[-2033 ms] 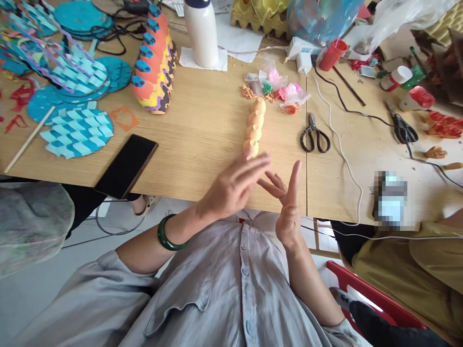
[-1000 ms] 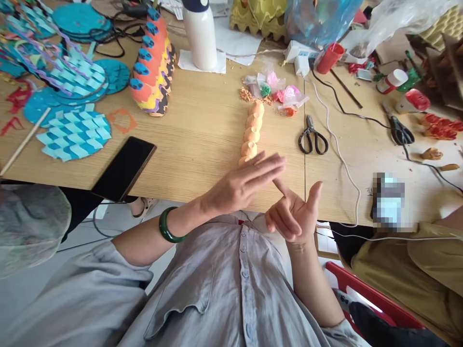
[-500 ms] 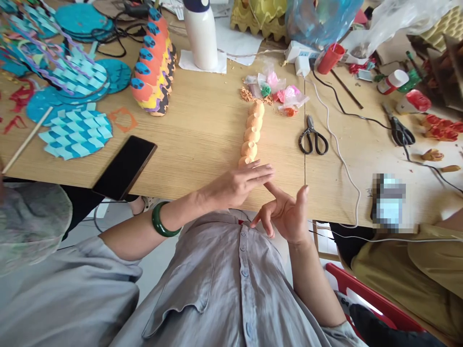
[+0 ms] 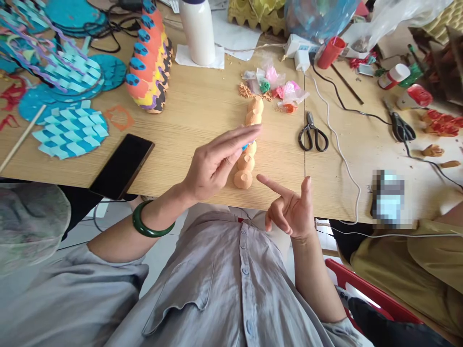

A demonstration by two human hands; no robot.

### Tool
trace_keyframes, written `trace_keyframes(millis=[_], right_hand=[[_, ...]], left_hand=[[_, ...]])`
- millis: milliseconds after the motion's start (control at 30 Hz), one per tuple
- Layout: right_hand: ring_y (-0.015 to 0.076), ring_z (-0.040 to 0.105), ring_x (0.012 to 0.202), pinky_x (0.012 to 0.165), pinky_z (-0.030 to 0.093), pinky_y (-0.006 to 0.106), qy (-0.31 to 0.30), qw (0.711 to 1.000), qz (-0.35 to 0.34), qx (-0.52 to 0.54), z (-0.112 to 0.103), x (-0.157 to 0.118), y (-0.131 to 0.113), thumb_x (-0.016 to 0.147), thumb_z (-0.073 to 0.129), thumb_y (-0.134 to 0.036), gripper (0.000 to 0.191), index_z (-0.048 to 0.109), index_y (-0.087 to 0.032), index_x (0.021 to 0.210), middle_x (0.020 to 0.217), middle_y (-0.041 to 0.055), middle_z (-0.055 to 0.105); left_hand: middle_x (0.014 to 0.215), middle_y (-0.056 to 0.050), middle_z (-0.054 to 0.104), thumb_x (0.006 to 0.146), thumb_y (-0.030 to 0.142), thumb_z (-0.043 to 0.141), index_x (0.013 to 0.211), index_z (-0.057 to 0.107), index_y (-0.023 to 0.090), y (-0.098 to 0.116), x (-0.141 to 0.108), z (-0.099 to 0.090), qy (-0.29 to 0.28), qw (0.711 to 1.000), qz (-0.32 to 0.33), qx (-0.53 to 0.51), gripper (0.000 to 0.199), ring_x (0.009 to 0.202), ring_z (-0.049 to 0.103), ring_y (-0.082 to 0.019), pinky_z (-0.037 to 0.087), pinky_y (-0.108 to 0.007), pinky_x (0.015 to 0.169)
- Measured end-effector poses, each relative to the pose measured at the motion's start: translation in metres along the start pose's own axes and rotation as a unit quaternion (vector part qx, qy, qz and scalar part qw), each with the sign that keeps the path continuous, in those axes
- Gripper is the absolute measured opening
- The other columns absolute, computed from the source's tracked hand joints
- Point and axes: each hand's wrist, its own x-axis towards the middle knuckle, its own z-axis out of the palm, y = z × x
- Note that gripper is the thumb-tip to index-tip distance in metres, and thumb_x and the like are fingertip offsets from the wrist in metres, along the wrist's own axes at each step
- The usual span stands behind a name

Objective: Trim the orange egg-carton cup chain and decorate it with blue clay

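Observation:
A row of orange clay-covered cups (image 4: 243, 179) lies on the table in front of me, its middle hidden behind my fingers. Over it is my left hand (image 4: 217, 161), held edge-on with fingers stretched out together and the thumb alongside them. A small bit of blue (image 4: 245, 146) shows by the thumb tip; whether it is in the hand or on the row I cannot tell. To the right of the row's near end, my right hand (image 4: 289, 207) hovers at the table edge, palm up, thumb and index finger spread, the other fingers curled, nothing visible in it.
Beyond the row lie bagged coloured clay (image 4: 271, 79) and orange crumbs. Black-handled scissors (image 4: 311, 135) lie right, a dark phone (image 4: 123, 164) left. A painted egg-carton shape (image 4: 150, 62) and a white bottle (image 4: 198, 33) stand farther back. Other people sit on both sides.
My left hand has drawn away from the right hand, leftward and up over the row, uncovering its near end. My right hand has shifted slightly right. The fingers no longer meet.

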Motion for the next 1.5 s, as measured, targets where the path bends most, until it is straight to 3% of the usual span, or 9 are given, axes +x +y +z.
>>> trace_keyframes(millis=[167, 267, 333, 433, 533, 667, 1000, 1300, 1500], right_hand=[[0.0115, 0.04, 0.025, 0.054, 0.062, 0.036, -0.005, 0.999, 0.029, -0.016, -0.001, 0.0, -0.002, 0.091, 0.011, -0.086, 0.106, 0.062, -0.007, 0.141, 0.041, -0.0016, 0.061], [0.0098, 0.034, 0.024, 0.049, 0.058, 0.031, 0.005, 0.999, 0.031, 0.009, -0.008, 0.001, -0.004, 0.096, 0.015, -0.081, 0.098, 0.062, -0.007, 0.14, 0.039, -0.0043, 0.059], [0.0124, 0.05, 0.033, 0.051, 0.058, 0.031, 0.039, 0.999, 0.007, 0.028, -0.009, 0.003, -0.004, 0.094, 0.018, -0.083, 0.095, 0.06, -0.013, 0.142, 0.052, -0.0015, 0.069], [0.0203, 0.077, 0.077, 0.07, 0.062, 0.036, 0.11, 0.993, -0.037, 0.034, -0.005, 0.007, -0.005, 0.091, 0.019, -0.086, 0.091, 0.057, -0.022, 0.144, 0.094, 0.007, 0.083], [0.0263, 0.075, 0.113, 0.095, 0.058, 0.048, 0.121, 0.99, -0.068, 0.03, 0.002, 0.009, -0.004, 0.09, 0.021, -0.087, 0.09, 0.056, -0.026, 0.144, 0.12, 0.0104, 0.08], [0.0292, 0.064, 0.134, 0.121, 0.037, 0.058, 0.088, 0.99, -0.107, 0.038, 0.006, 0.009, -0.003, 0.091, 0.026, -0.086, 0.084, 0.056, -0.028, 0.143, 0.136, 0.0102, 0.073], [0.0276, 0.049, 0.149, 0.129, 0.011, 0.059, 0.117, 0.954, -0.225, -0.162, 0.019, 0.01, 0.015, 0.087, 0.021, -0.091, 0.095, 0.024, -0.037, 0.165, 0.131, 0.0039, 0.076], [0.0286, 0.055, 0.144, 0.127, 0.018, 0.062, 0.123, 0.943, -0.243, -0.19, 0.014, 0.009, 0.015, 0.088, 0.006, -0.088, 0.096, 0.018, -0.033, 0.167, 0.127, 0.0055, 0.078], [0.0315, 0.05, 0.148, 0.126, 0.022, 0.067, 0.129, 0.89, -0.289, -0.328, 0.017, 0.005, 0.021, 0.089, 0.013, -0.088, 0.095, 0.01, -0.034, 0.168, 0.134, 0.0071, 0.074]], left_hand=[[0.145, -0.007, 0.066, 0.104, 0.012, 0.042, 0.15, 0.055, 0.023, 0.006, -0.008, 0.01, -0.162, 0.986, 0.005, -0.042, 0.048, 0.137, 0.061, -0.021, 0.052, -0.042, 0.117], [0.149, -0.005, 0.063, 0.104, 0.019, 0.048, 0.147, 0.058, 0.027, 0.005, -0.002, 0.002, -0.078, 0.991, -0.072, -0.076, 0.045, 0.14, 0.058, -0.022, 0.05, -0.044, 0.119], [0.149, -0.003, 0.064, 0.105, 0.026, 0.049, 0.145, 0.061, 0.03, 0.004, 0.002, -0.005, -0.026, 0.984, -0.116, -0.133, 0.042, 0.14, 0.059, -0.025, 0.051, -0.047, 0.119], [0.149, -0.003, 0.063, 0.105, 0.034, 0.05, 0.145, 0.062, 0.032, 0.006, 0.003, -0.004, 0.009, 0.968, -0.16, -0.194, 0.041, 0.139, 0.06, -0.028, 0.053, -0.049, 0.117], [0.15, -0.004, 0.062, 0.105, 0.037, 0.05, 0.145, 0.061, 0.03, 0.013, -0.001, 0.002, 0.029, 0.966, -0.169, -0.191, 0.042, 0.14, 0.058, -0.028, 0.051, -0.049, 0.118], [0.15, -0.006, 0.062, 0.106, 0.039, 0.047, 0.145, 0.061, 0.029, 0.022, -0.003, 0.005, 0.058, 0.98, -0.133, -0.136, 0.043, 0.141, 0.057, -0.028, 0.052, -0.048, 0.118], [0.152, -0.004, 0.06, 0.107, 0.034, 0.044, 0.153, 0.051, 0.031, 0.023, -0.007, 0.012, 0.041, 0.998, -0.038, -0.011, 0.047, 0.142, 0.056, -0.026, 0.046, -0.051, 0.122], [0.153, -0.004, 0.06, 0.107, 0.035, 0.044, 0.15, 0.055, 0.032, 0.022, -0.009, 0.013, 0.078, 0.991, -0.087, -0.07, 0.044, 0.142, 0.056, -0.026, 0.053, -0.048, 0.116], [0.156, -0.007, 0.056, 0.106, 0.023, 0.045, 0.159, 0.042, 0.029, 0.024, -0.015, 0.023, 0.057, 0.998, 0.013, 0.012, 0.053, 0.145, 0.053, -0.026, 0.041, -0.052, 0.125]])
